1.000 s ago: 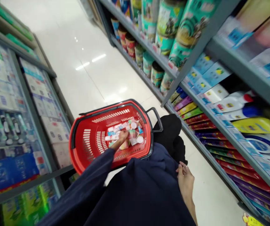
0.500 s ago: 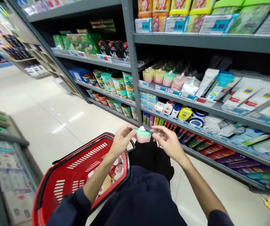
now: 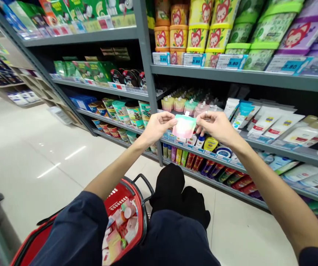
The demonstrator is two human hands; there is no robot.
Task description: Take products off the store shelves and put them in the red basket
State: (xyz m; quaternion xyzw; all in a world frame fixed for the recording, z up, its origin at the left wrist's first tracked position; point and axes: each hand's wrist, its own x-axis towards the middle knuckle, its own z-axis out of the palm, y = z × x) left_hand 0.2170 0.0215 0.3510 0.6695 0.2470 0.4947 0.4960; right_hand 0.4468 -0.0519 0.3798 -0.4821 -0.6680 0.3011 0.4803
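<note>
Down at the bottom of the frame, a navy sleeve [image 3: 72,225] and the frame edge cut off most of the red plastic shopping basket [image 3: 140,218], and the pastel packets [image 3: 121,231] heaped inside are too blurred to read. Just past it sits a black bulge [image 3: 170,186] that we can't make out clearly. Up in the middle, both hands are closed on the same item: the left hand [image 3: 159,127] grips one side edge of a pink-and-green spout pouch [image 3: 184,126], the right hand [image 3: 216,127] grips the other, and the fingertips on the far side are hidden behind it. The white spout points up, and the print is too washed out to read. Compared with the earlier frame, the pouch sits higher and shows us its flat face, and the basket has dropped lower in view. Behind the pouch, a row of similar pouches [image 3: 179,104] stands partly hidden on a grey metal shelf [image 3: 231,75]. Higher up, fox-face tubs [image 3: 197,35] stand above blue 5.80 price tags [image 3: 196,60].
</note>
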